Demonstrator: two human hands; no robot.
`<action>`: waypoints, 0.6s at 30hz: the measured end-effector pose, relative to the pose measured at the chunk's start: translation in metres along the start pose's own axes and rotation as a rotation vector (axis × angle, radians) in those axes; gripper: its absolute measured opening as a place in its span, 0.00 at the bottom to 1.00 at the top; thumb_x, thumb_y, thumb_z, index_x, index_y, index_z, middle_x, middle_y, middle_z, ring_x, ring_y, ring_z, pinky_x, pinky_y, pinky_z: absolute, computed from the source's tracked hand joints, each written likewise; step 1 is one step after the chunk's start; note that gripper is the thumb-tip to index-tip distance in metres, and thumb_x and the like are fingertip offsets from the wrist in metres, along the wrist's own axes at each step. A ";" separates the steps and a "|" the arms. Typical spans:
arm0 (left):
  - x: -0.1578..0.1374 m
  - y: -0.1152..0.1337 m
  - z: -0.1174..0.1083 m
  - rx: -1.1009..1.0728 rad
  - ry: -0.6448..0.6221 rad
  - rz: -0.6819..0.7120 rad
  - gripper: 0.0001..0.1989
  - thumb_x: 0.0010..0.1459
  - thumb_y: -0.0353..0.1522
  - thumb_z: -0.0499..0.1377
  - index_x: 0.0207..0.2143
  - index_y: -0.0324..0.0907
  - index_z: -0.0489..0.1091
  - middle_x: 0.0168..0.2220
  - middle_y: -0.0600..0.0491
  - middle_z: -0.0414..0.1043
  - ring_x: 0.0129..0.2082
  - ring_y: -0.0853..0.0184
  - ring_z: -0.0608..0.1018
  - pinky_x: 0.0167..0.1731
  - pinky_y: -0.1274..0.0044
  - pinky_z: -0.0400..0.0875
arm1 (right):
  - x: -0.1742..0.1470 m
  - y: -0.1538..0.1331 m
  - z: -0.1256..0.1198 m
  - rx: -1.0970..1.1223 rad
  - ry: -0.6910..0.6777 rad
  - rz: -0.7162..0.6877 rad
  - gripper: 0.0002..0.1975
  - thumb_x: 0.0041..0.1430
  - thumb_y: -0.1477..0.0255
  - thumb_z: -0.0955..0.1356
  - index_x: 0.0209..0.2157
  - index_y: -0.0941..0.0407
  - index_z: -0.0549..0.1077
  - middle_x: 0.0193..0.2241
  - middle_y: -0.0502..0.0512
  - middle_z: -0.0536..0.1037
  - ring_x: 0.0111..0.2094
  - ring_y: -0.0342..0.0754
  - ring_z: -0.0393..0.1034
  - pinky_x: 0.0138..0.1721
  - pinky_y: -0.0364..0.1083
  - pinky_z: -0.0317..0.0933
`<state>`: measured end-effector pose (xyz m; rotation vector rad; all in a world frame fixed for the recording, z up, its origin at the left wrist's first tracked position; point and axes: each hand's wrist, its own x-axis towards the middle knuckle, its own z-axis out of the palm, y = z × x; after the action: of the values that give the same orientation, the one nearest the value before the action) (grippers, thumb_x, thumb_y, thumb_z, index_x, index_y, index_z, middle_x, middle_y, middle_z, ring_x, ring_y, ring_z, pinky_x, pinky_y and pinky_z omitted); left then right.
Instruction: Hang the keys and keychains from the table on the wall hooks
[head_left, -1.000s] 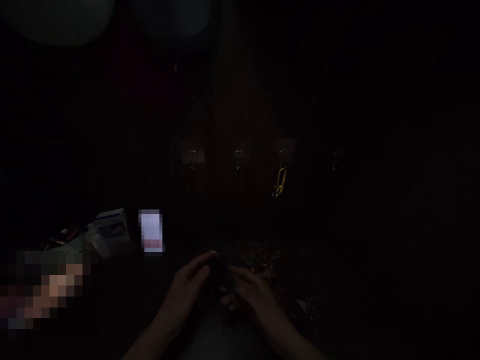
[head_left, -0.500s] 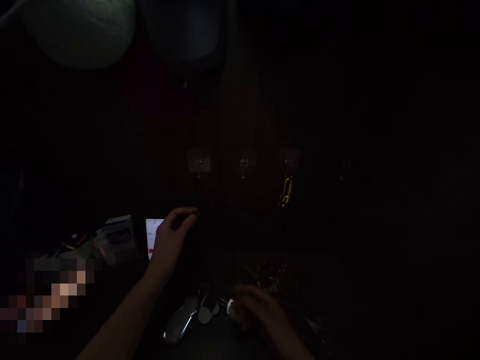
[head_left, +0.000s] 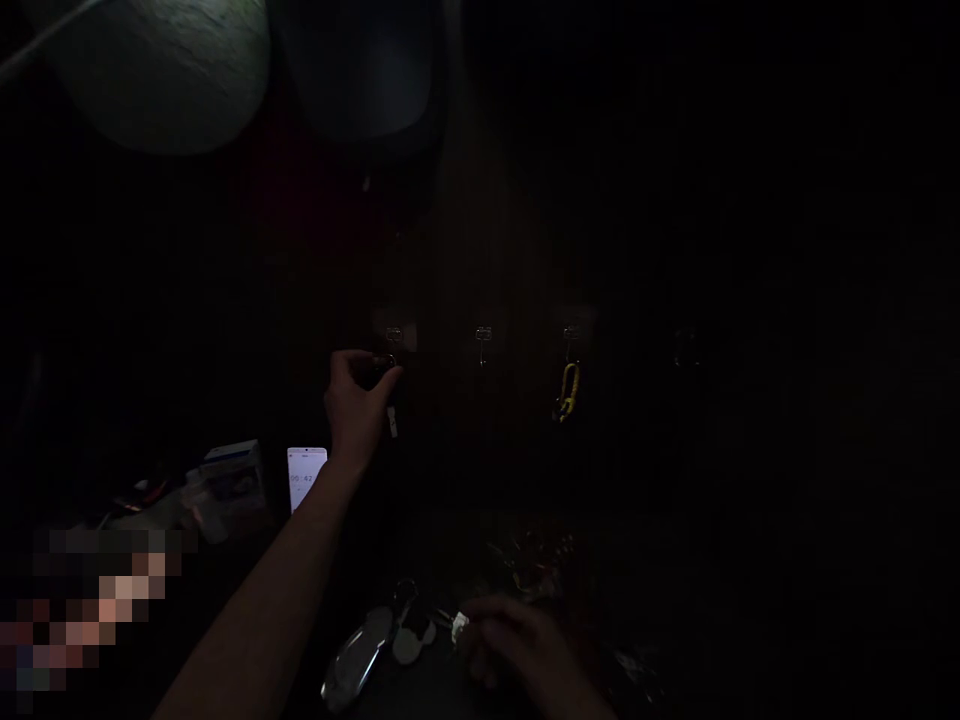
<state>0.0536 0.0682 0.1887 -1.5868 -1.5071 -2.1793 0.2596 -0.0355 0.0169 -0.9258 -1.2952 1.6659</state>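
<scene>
Very dark here, but the left hand (head_left: 358, 405) is up at the wall, fingers pinched round a small keyring (head_left: 386, 372) right at the leftmost hook (head_left: 393, 336); a pale tag dangles below the fingers. Whether the ring is already over the hook, I cannot tell. Along the same row, a second hook (head_left: 483, 340) hangs bare-looking, and a third hook (head_left: 571, 334) carries a yellow carabiner (head_left: 566, 388).

Down low, the right hand (head_left: 517, 640) rests loosely curled on the tabletop (head_left: 450, 690), fingertips touching a small white piece (head_left: 459, 628); whether it grips it is too dim to call. Just left of it lies a bunch of keys (head_left: 409, 630) with a long shiny fob (head_left: 356, 660).

Containers: a small box (head_left: 234, 475) sits at the left with clutter around it, contents unreadable. Beside it a lit phone (head_left: 306, 477) stands upright.

Against half a second ago: the left hand has climbed from in front of the phone up to hook height, and the phone screen now shows in full. A second ago both hands were together low over the keys. The right hand has barely shifted; the carabiner hangs as before.
</scene>
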 end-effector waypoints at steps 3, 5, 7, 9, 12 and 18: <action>-0.002 -0.001 0.005 0.024 -0.027 0.034 0.14 0.48 0.35 0.63 0.38 0.44 0.67 0.35 0.55 0.74 0.38 0.67 0.75 0.39 0.75 0.68 | -0.002 -0.002 0.000 -0.031 -0.029 0.002 0.22 0.48 0.55 0.69 0.38 0.59 0.76 0.28 0.56 0.77 0.25 0.43 0.69 0.29 0.43 0.60; -0.003 -0.004 0.009 0.048 -0.025 0.023 0.11 0.49 0.35 0.62 0.36 0.43 0.68 0.35 0.55 0.73 0.37 0.66 0.75 0.38 0.74 0.68 | -0.004 -0.001 -0.001 -0.059 -0.046 -0.005 0.23 0.48 0.54 0.69 0.37 0.58 0.76 0.28 0.56 0.77 0.25 0.43 0.69 0.29 0.43 0.60; -0.004 -0.008 0.013 0.064 -0.002 -0.003 0.11 0.48 0.35 0.62 0.35 0.43 0.68 0.34 0.55 0.72 0.36 0.66 0.74 0.37 0.74 0.68 | -0.004 0.002 -0.001 -0.086 -0.059 -0.007 0.22 0.48 0.55 0.69 0.38 0.58 0.76 0.27 0.56 0.77 0.26 0.44 0.70 0.30 0.44 0.61; -0.006 -0.012 0.017 0.074 0.022 -0.016 0.11 0.48 0.35 0.62 0.34 0.43 0.68 0.34 0.55 0.71 0.36 0.66 0.74 0.38 0.74 0.68 | -0.005 0.006 -0.001 -0.104 -0.073 -0.004 0.22 0.48 0.55 0.69 0.38 0.58 0.76 0.26 0.55 0.76 0.27 0.45 0.70 0.31 0.45 0.61; -0.008 -0.016 0.021 0.069 0.047 -0.024 0.11 0.47 0.34 0.63 0.34 0.44 0.67 0.35 0.55 0.69 0.37 0.66 0.73 0.39 0.73 0.67 | -0.008 0.009 0.000 -0.095 -0.043 0.015 0.22 0.47 0.55 0.70 0.39 0.57 0.75 0.24 0.54 0.76 0.28 0.46 0.70 0.33 0.46 0.62; -0.015 -0.021 0.024 0.066 0.075 0.016 0.12 0.48 0.33 0.62 0.35 0.44 0.65 0.37 0.54 0.67 0.39 0.66 0.72 0.41 0.72 0.66 | -0.012 0.004 0.002 -0.108 -0.037 0.018 0.22 0.47 0.54 0.70 0.37 0.56 0.75 0.24 0.54 0.76 0.28 0.46 0.70 0.34 0.46 0.62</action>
<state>0.0661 0.0888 0.1636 -1.4748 -1.5224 -2.1326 0.2616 -0.0475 0.0138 -0.9765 -1.4172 1.6472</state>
